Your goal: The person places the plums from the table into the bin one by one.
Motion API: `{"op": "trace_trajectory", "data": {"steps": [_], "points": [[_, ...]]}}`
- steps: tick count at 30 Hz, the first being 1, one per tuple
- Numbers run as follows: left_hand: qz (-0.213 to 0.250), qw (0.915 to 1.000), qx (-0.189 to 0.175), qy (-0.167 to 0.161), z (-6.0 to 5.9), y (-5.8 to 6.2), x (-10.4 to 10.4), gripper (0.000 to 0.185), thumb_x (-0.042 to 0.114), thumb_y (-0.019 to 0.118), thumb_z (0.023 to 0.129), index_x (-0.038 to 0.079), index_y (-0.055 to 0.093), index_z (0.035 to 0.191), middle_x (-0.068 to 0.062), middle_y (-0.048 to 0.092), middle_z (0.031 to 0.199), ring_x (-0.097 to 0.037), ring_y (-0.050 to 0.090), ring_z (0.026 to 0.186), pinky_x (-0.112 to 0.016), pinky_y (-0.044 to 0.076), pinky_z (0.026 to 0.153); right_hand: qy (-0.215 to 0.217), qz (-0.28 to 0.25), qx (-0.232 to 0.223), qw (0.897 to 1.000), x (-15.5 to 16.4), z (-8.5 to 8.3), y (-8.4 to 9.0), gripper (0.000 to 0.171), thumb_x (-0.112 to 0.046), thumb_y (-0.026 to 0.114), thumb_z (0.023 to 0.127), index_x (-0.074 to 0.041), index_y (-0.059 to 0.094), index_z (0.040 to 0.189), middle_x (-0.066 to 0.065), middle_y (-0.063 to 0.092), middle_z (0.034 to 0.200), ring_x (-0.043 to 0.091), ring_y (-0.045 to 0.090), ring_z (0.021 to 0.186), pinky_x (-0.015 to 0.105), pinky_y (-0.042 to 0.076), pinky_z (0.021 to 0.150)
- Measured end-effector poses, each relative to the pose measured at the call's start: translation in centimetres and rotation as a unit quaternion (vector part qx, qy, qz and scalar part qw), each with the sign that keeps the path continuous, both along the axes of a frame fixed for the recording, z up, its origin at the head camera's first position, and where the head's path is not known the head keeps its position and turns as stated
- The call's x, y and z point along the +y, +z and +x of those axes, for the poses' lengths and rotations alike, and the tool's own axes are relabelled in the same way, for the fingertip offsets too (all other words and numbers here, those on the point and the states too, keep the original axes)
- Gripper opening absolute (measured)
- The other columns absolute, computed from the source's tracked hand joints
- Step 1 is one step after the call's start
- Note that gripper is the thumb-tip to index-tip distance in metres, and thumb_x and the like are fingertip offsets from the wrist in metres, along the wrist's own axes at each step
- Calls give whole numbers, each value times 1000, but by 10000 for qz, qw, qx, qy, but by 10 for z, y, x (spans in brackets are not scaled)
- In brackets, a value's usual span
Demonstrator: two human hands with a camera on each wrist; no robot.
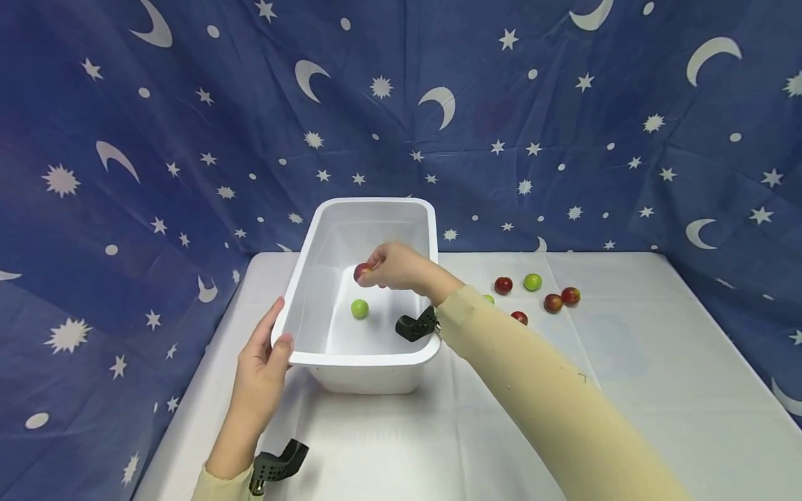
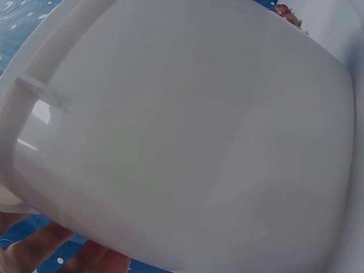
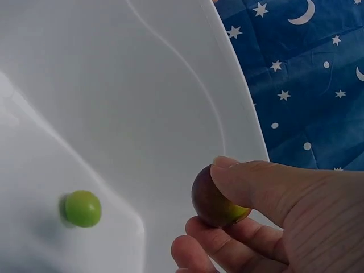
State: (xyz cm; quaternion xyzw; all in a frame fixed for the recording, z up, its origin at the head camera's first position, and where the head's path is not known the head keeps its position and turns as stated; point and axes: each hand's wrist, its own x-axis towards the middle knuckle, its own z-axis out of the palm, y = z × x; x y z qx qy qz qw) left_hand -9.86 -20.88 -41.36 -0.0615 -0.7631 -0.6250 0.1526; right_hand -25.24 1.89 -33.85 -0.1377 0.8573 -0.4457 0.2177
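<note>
Dark red with a yellow-green patch, a small round fruit (image 1: 361, 271) is pinched between the thumb and fingers of the right hand (image 1: 401, 267). It is held inside the outline of a deep white plastic bin (image 1: 370, 360), above the floor, and the wrist crosses the bin's right rim. The left hand (image 1: 262, 369) grips the bin's near left corner, thumb on the rim and fingers around the outside, so the dark red fruit is to its right and farther away. The two hands are well apart, on opposite sides of the bin.

A bright green round fruit (image 1: 360, 309) lies on the bin floor, a little nearer than the dark red fruit and apart from both hands.

To the right of the bin, on a white cloth (image 1: 633, 390), lie a glossy red fruit (image 1: 503, 285), a lime-green fruit (image 1: 532, 282) and two mottled red fruits (image 1: 561, 299) close together. Nearer, the pale yellow right sleeve (image 1: 532, 390) partly hides another red fruit (image 1: 519, 316) and a sliver of green (image 1: 489, 298). A blue curtain (image 1: 388, 167) with white moons and stars hangs on the far side.
</note>
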Motion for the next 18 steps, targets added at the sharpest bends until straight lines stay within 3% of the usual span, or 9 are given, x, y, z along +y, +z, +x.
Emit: {"op": "trace_trajectory", "data": {"steps": [13,18], "points": [[-50,10000,-48,29,0,-1,-1,51,9,46,102,20,38,150,-3,36,151,-17,49,119,-19,51,80,-21,158,88,9998,-1,1,-3,29,-20,78,81,-6,63,102,6,66,94,23,59,92,37,48,81],[-81,10000,-46,30,0,-1,-1,50,10,46,102,20,38,150,-2,36,151,-16,49,118,-19,51,80,-6,3,138,9999,1,1,-2,36,-21,77,83,-5,61,110,5,66,97,21,58,96,38,47,86]]}}
